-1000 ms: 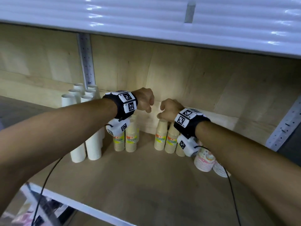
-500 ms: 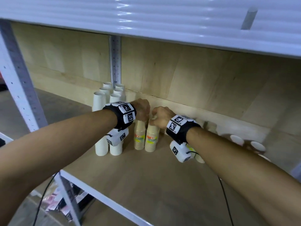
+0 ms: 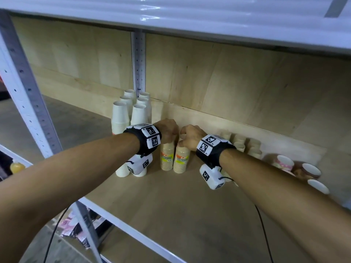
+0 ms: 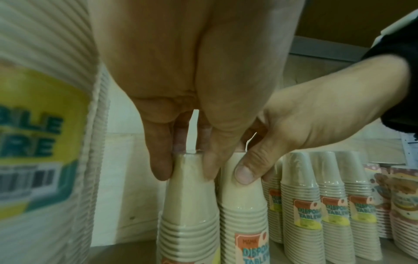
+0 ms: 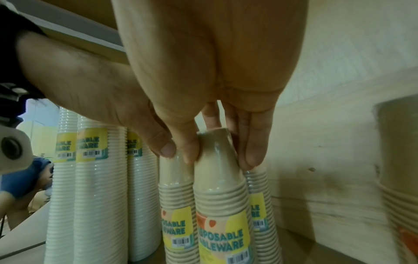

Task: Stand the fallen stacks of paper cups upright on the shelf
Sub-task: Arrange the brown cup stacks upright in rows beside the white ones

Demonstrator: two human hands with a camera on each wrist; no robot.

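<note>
Two beige paper cup stacks stand upright side by side on the wooden shelf (image 3: 171,202). My left hand (image 3: 168,133) grips the top of the left beige stack (image 3: 167,158), fingers curled round its top cup (image 4: 187,192). My right hand (image 3: 190,138) grips the top of the right beige stack (image 3: 181,161), thumb and fingers pinching it (image 5: 217,178). The two stacks touch or nearly touch. Both carry yellow labels and clear wrap.
Several tall white cup stacks (image 3: 121,118) stand just left of my hands, near the shelf post (image 3: 138,61). More beige stacks (image 3: 239,143) stand at the back right. Patterned cup stacks (image 3: 283,164) lie on their sides at the far right. The upper shelf (image 3: 190,16) hangs low overhead.
My hands have come together, and the right-hand stack now stands right beside the left-hand one. The head view has swung so the left post and the far-right cups show.
</note>
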